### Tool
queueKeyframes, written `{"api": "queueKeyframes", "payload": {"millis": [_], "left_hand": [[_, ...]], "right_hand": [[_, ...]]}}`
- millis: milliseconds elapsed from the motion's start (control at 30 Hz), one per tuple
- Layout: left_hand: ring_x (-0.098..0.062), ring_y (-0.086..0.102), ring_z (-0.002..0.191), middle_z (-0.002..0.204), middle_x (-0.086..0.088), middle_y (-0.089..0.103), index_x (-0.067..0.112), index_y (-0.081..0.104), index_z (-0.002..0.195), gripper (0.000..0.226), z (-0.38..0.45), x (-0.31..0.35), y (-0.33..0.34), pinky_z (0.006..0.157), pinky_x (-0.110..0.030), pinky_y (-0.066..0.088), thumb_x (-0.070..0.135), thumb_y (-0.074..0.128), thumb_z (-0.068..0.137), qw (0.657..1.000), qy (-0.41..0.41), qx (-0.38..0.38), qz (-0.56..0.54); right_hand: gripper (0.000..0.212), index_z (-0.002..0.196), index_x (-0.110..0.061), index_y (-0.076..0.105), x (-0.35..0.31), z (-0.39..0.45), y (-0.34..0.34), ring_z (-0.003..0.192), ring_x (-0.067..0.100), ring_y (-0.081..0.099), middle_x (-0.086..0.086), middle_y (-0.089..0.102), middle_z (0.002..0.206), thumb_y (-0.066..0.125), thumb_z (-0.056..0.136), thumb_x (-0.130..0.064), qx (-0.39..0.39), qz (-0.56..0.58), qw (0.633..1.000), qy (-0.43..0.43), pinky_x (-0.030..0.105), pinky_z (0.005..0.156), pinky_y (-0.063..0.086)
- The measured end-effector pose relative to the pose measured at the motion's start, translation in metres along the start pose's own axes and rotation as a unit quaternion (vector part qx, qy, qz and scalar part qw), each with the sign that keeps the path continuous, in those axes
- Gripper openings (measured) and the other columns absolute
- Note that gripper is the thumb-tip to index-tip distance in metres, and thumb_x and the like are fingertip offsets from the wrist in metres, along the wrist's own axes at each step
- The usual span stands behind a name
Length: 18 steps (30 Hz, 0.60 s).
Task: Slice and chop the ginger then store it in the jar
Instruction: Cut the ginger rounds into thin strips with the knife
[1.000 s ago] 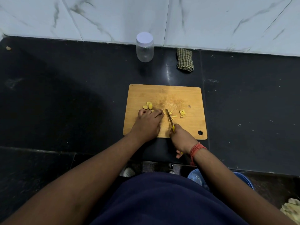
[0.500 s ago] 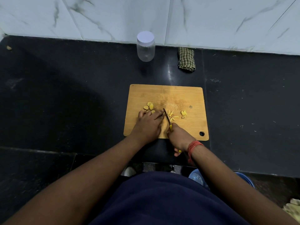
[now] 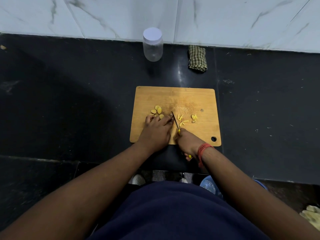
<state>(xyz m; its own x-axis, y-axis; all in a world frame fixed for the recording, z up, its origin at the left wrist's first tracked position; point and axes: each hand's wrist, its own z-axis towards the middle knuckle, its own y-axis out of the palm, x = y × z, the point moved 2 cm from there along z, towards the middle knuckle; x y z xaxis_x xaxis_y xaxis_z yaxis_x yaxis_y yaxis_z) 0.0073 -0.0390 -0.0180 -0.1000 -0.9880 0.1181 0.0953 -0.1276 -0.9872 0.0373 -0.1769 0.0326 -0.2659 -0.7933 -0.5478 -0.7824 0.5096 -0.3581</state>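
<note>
Head view.

Change: over the last second the knife [image 3: 175, 121] has shifted leftward across the cutting board [image 3: 190, 97], its blade now close against the left hand's fingertips; more cut strips lie to its right. Judged meaning: chopping is mid-course, round slices remain uncut, storing not begun.

Right hand [image 3: 187, 143]: wrapped round the yellow knife handle, at the board's near edge; blade points away toward the board's middle.

Left hand [image 3: 155, 130]: fingers curled down, pressing ginger against the board's near-left part; what lies under them is hidden.

Ginger slices [image 3: 156, 110]: pale yellow rounds with tan rims, a small cluster just beyond the left hand.

Ginger strips [image 3: 181, 119]: thin yellow sticks, just right of the blade; a second small heap [image 3: 194, 117] farther right.

Jar [image 3: 153, 44]: clear, white lid on, appears empty; at the counter's far edge against the wall, well apart from the board.

Checked cloth [image 3: 197, 58]: folded, right of the jar.
</note>
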Motion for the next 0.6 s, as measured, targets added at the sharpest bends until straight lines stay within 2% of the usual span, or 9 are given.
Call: {"api": "queueKeyframes", "payload": {"millis": [200, 367, 500, 533, 600], "left_hand": [[-0.026, 0.059, 0.102, 0.147, 0.003, 0.050, 0.018, 0.062, 0.131, 0.049, 0.002, 0.001, 0.000, 0.097, -0.046, 0.033, 0.033, 0.035, 0.093, 0.999, 0.002, -0.031, 0.031], [-0.028, 0.056, 0.113, 0.151, 0.003, 0.045, 0.019, 0.055, 0.139, 0.047, 0.003, 0.003, -0.004, 0.107, -0.049, 0.027, 0.030, 0.039, 0.096, 0.997, -0.021, -0.065, 0.032], [-0.029, 0.050, 0.123, 0.155, 0.003, 0.041, 0.021, 0.047, 0.147, 0.052, 0.004, 0.004, -0.003, 0.114, -0.052, 0.021, 0.032, 0.037, 0.096, 0.994, -0.030, -0.092, 0.043], [-0.029, 0.050, 0.124, 0.155, 0.003, 0.040, 0.021, 0.047, 0.147, 0.052, 0.004, 0.004, -0.003, 0.115, -0.053, 0.021, 0.032, 0.038, 0.096, 0.994, -0.032, -0.096, 0.044], [-0.029, 0.050, 0.123, 0.154, 0.004, 0.041, 0.022, 0.048, 0.146, 0.052, 0.004, 0.005, -0.004, 0.116, -0.054, 0.021, 0.031, 0.040, 0.096, 0.994, -0.037, -0.096, 0.040]], "right_hand": [[0.017, 0.112, -0.012, 0.041, 0.009, 0.002, 0.005, 0.037, 0.019, 0.041, 0.015, 0.046, 0.063, 0.029, 0.101, -0.013, 0.009, 0.002, 1.000, -0.014, 0.023, 0.034, 0.038], [0.016, 0.109, -0.015, 0.041, 0.014, -0.004, 0.007, 0.037, 0.018, 0.041, 0.014, 0.046, 0.063, 0.028, 0.101, -0.010, 0.007, -0.009, 1.000, -0.021, 0.022, 0.034, 0.037], [0.015, 0.104, -0.015, 0.042, 0.030, -0.009, 0.016, 0.043, 0.018, 0.041, 0.009, 0.045, 0.066, 0.029, 0.101, -0.007, 0.006, -0.072, 0.997, -0.037, 0.026, 0.033, 0.035], [0.015, 0.103, -0.017, 0.041, 0.033, -0.010, 0.017, 0.049, 0.013, 0.040, 0.002, 0.044, 0.069, 0.029, 0.102, -0.008, 0.011, -0.092, 0.995, -0.047, 0.025, 0.036, 0.038], [0.014, 0.098, -0.024, 0.038, 0.035, -0.012, 0.013, 0.061, 0.002, 0.036, -0.009, 0.038, 0.075, 0.032, 0.103, -0.013, 0.032, -0.099, 0.993, -0.056, 0.015, 0.051, 0.045]]}}
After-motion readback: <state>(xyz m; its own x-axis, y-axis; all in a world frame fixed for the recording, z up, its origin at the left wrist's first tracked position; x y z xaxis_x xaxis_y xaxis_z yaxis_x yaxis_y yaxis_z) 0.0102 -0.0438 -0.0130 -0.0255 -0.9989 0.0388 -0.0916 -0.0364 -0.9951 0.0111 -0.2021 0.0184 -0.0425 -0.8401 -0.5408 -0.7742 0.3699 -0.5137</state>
